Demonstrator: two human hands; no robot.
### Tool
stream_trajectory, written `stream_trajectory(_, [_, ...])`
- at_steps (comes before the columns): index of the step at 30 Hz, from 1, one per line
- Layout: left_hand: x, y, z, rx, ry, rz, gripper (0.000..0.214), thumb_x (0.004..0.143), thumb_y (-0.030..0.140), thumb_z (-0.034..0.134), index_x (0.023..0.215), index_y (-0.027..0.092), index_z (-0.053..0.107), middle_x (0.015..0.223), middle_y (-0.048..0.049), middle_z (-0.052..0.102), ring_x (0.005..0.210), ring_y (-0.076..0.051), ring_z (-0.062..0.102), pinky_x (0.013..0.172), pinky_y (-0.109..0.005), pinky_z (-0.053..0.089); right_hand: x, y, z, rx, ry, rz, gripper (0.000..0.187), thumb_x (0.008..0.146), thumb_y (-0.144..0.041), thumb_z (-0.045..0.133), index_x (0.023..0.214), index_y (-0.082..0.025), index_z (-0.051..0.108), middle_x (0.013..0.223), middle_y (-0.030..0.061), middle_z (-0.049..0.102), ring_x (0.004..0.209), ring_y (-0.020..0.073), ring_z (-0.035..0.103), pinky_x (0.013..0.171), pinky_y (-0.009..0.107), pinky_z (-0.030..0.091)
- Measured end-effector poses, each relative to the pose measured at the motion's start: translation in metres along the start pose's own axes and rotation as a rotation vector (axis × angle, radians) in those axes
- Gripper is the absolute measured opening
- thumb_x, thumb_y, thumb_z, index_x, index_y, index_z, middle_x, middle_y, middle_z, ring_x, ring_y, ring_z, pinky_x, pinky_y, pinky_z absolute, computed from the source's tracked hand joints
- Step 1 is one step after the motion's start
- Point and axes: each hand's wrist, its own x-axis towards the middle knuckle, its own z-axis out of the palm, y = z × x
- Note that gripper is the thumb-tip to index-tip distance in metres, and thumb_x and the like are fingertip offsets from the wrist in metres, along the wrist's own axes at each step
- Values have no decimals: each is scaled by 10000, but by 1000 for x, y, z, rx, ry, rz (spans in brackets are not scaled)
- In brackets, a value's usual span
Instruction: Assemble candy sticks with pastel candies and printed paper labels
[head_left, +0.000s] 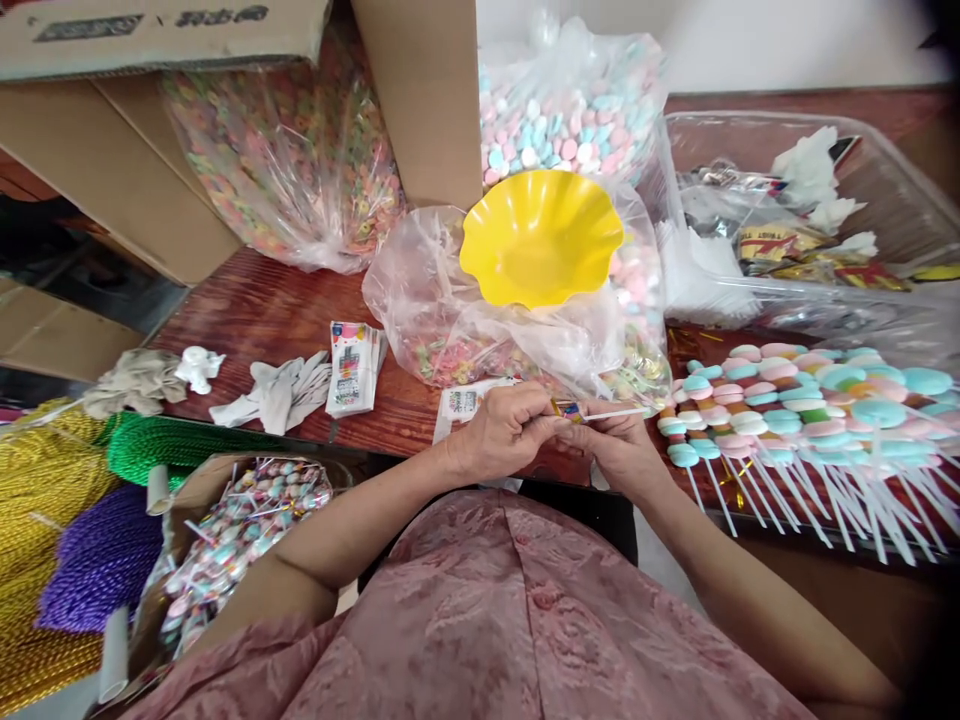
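Observation:
My left hand [504, 430] and my right hand [619, 445] meet at the table's front edge, both with fingers pinched closed. Between them they hold a thin white stick [615, 411] with a small colourful candy piece [566, 408] on it. The left fingers pinch the candy end; the right fingers grip the stick. Just beyond the hands lies a clear bag of small colourful candy rings [450, 350] with a yellow wavy-rimmed bowl [541, 240] resting on it.
Several finished candy skewers [795, 410] lie to the right. A clear tray [892, 180] of wrappers stands behind them. Bags of pastel candies [570, 110] and cereal rings [292, 150] sit at the back. A box of wrapped skewers [240, 530] and coloured ribbon spools [90, 560] lie left.

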Motion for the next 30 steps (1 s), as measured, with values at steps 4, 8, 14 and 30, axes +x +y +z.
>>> stream_trajectory(4, [-2, 1, -4, -334, -174, -232, 386, 803, 457, 648, 577, 169, 525, 542, 21, 479, 511, -85, 412, 516, -232, 343, 3, -6, -17, -178, -311, -9, 325, 784, -470, 728, 680, -171, 654, 604, -13, 601, 540, 117, 515, 512, 249, 408])
stream_trajectory(8, [-8, -3, -13, -675, -440, -589, 394, 654, 474, 787, 595, 152, 567, 506, 36, 514, 398, -55, 415, 385, -189, 299, -3, -23, -10, -638, -468, -430, 230, 929, -291, 537, 754, -180, 636, 654, 4, 616, 584, 127, 532, 545, 268, 392])
stream_trajectory(14, [-12, -4, -26, -773, -838, -728, 279, 569, 348, 867, 596, 152, 671, 519, -10, 617, 385, -98, 515, 324, -184, 361, -24, -57, 11, -1156, -508, -1223, 257, 944, -121, 384, 955, -176, 635, 715, 48, 643, 668, 169, 531, 633, 356, 421])
stream_trajectory(30, [3, -20, -39, -660, -955, -511, 323, 416, 326, 927, 658, 198, 756, 625, -20, 704, 553, -194, 640, 458, -287, 520, -16, -47, 30, -1227, -568, -1056, 252, 957, -115, 400, 838, -199, 605, 825, 40, 624, 725, 151, 499, 660, 319, 389])
